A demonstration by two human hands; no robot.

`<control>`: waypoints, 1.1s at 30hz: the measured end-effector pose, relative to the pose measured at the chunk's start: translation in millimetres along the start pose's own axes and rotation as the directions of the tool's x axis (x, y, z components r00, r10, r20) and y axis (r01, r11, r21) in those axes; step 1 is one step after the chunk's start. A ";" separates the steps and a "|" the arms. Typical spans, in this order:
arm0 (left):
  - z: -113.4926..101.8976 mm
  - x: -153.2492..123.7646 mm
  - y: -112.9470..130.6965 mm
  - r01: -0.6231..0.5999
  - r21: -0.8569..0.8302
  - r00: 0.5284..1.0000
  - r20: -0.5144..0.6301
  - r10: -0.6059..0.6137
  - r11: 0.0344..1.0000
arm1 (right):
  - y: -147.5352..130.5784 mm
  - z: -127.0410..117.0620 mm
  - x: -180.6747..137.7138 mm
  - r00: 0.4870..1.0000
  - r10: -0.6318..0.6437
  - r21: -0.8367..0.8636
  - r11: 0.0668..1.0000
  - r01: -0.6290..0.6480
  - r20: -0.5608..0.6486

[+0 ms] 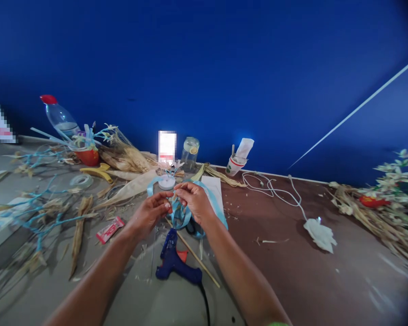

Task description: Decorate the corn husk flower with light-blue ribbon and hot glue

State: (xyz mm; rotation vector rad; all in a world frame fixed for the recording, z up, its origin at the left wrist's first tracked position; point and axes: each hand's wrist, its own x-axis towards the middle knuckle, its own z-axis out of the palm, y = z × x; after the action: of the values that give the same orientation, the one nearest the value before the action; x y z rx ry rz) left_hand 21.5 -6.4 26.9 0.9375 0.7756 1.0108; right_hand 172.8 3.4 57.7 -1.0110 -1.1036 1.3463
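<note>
My left hand [152, 211] and my right hand [194, 200] meet above the middle of the table, fingertips pinched close together. Whatever lies between them is too small to name. Light blue ribbon [218, 209] loops under and behind both hands. A blue glue gun [177, 262] lies just in front of them, its black cord running toward me. Beside it, a thin wooden stick [204, 265] slants under my right wrist. Behind my fingers stands a small round white container [166, 182] with pale flowers at its top.
Left are blue-stemmed dried flowers [39, 231], a red cup [88, 156], a bottle [59, 115], a yellow tool [98, 172], tape [81, 180] and a pink wrapper [110, 229]. A glass jar [190, 153], white cup [235, 165] and white cable [279, 192] lie behind; dried stalks [377, 222] are right.
</note>
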 end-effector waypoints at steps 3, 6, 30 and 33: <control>1.5 0.5 -0.8 0.008 -0.031 0.999 -0.046 -0.009 0.999 | -1.5 1.5 -1.2 1.000 -0.014 -0.030 0.999 0.014 -0.010; 1.4 1.0 -2.0 -0.003 -0.012 0.996 -0.093 0.001 1.000 | -2.2 2.8 -2.1 0.999 -0.031 -0.074 0.997 0.030 -0.012; 2.0 0.1 -1.0 -0.094 0.339 0.964 -0.205 0.172 0.936 | 3.7 4.5 -1.6 0.998 -0.064 -0.242 0.969 0.055 -0.027; 1.2 0.6 -2.5 -0.103 0.331 0.961 -0.212 0.180 0.938 | 6.9 3.8 0.6 0.995 -0.093 -0.235 0.969 0.081 -0.039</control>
State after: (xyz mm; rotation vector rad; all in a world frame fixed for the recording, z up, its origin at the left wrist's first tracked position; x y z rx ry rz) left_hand 23.6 -6.7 25.1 1.1743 1.1091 1.1617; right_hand 167.6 3.7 51.8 -1.1469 -1.2748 1.1331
